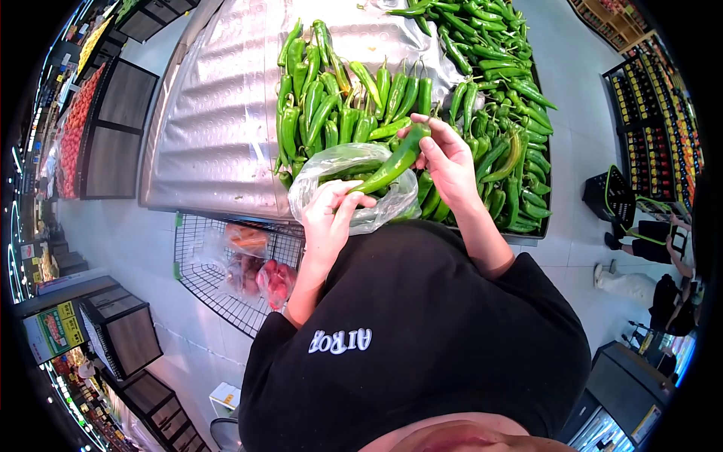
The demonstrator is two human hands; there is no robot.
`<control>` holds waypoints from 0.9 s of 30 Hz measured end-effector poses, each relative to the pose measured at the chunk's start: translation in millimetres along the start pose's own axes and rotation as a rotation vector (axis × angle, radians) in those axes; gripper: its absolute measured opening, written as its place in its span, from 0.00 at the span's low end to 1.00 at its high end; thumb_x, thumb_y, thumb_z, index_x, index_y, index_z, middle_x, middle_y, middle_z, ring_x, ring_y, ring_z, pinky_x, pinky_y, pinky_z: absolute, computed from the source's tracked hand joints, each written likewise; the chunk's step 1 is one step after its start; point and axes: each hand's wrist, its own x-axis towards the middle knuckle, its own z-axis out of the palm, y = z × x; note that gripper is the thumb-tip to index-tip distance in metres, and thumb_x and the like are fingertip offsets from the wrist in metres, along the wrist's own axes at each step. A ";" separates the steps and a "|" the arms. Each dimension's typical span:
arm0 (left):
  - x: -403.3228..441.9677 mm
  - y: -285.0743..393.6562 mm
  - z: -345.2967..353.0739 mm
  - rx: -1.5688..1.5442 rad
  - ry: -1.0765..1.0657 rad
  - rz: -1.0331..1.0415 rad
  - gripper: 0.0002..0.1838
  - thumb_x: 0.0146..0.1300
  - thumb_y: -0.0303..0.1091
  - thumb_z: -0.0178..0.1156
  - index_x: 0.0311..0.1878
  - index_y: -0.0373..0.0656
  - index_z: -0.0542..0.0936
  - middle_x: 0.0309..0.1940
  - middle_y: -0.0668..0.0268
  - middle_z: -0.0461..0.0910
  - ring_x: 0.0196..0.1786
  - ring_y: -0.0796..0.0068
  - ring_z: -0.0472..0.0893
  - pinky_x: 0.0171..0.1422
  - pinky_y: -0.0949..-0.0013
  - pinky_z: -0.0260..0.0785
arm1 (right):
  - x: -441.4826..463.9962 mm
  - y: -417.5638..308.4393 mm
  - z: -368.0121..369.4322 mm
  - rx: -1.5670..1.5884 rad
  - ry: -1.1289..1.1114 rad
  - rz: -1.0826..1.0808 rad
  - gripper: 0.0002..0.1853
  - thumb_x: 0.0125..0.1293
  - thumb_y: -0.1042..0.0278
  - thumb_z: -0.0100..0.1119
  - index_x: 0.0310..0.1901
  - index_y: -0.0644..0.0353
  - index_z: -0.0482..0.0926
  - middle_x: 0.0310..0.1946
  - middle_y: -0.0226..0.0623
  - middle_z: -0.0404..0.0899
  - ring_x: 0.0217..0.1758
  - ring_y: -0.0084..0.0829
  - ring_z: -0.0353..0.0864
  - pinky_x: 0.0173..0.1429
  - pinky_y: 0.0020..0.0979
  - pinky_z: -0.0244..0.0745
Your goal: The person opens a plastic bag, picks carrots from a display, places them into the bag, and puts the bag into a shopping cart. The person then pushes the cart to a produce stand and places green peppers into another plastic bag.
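One green pepper (397,164) is held slantwise over the mouth of a clear plastic bag (307,181). My right hand (448,154) pinches its stem end between thumb and fingers. Its lower tip meets the fingers of my left hand (330,215), which are closed at the bag's left rim. Inside the bag, more green peppers show partly through the plastic. Just beyond the bag, loose green peppers (320,113) lie in a group on the silvery display surface (226,98).
A larger heap of green peppers (520,113) fills the display's right side. A wire shopping cart (203,264) with bagged produce (276,280) stands at lower left. Shelves (651,128), a black basket (608,197) and other people (666,301) are at the right.
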 end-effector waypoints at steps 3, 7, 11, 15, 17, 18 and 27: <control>-4.9 -0.6 5.5 -0.145 -0.025 -0.115 0.14 0.77 0.36 0.54 0.40 0.33 0.78 0.25 0.63 0.84 0.34 0.72 0.82 0.48 0.67 0.74 | -1.9 -0.9 6.2 0.070 -0.044 0.024 0.26 0.75 0.70 0.57 0.71 0.64 0.66 0.58 0.48 0.81 0.43 0.21 0.82 0.42 0.20 0.76; -2.4 -8.1 7.9 -0.185 -0.057 -0.006 0.24 0.81 0.44 0.44 0.33 0.37 0.75 0.21 0.63 0.79 0.29 0.71 0.80 0.46 0.67 0.74 | -4.1 2.7 16.8 0.156 -0.101 0.064 0.31 0.73 0.69 0.60 0.74 0.62 0.61 0.57 0.50 0.80 0.41 0.23 0.82 0.43 0.23 0.78; 1.3 0.6 5.6 0.144 -0.161 0.011 0.19 0.78 0.39 0.50 0.32 0.37 0.79 0.24 0.61 0.81 0.34 0.65 0.82 0.51 0.63 0.73 | -11.2 11.0 24.3 0.123 -0.197 0.145 0.33 0.73 0.68 0.61 0.75 0.61 0.58 0.53 0.46 0.82 0.40 0.23 0.83 0.44 0.24 0.78; 6.3 8.6 8.0 0.439 -0.183 0.246 0.09 0.68 0.32 0.60 0.34 0.39 0.83 0.30 0.61 0.84 0.41 0.60 0.82 0.55 0.60 0.71 | -4.6 18.2 19.0 -0.123 -0.144 0.094 0.32 0.73 0.70 0.59 0.74 0.63 0.58 0.48 0.41 0.84 0.46 0.22 0.82 0.45 0.22 0.75; 4.5 9.3 6.3 0.430 -0.148 0.223 0.05 0.64 0.30 0.65 0.35 0.40 0.84 0.33 0.62 0.84 0.42 0.60 0.83 0.55 0.60 0.71 | 12.7 24.5 5.8 -0.241 0.054 -0.002 0.31 0.72 0.73 0.59 0.73 0.65 0.59 0.46 0.39 0.85 0.45 0.23 0.83 0.47 0.23 0.76; 4.3 9.1 2.4 0.421 -0.136 0.203 0.04 0.62 0.30 0.66 0.36 0.40 0.84 0.34 0.61 0.85 0.42 0.60 0.83 0.55 0.60 0.71 | 26.7 28.1 -7.0 -0.349 0.148 -0.086 0.30 0.72 0.75 0.59 0.72 0.66 0.60 0.46 0.39 0.85 0.44 0.23 0.83 0.48 0.24 0.77; -2.6 14.5 -29.9 0.653 -0.229 0.138 0.15 0.56 0.31 0.71 0.46 0.41 0.83 0.49 0.61 0.84 0.56 0.58 0.80 0.63 0.60 0.69 | 83.9 39.1 -97.6 -1.583 0.431 -0.189 0.31 0.66 0.54 0.64 0.66 0.61 0.70 0.51 0.49 0.81 0.52 0.48 0.82 0.56 0.44 0.76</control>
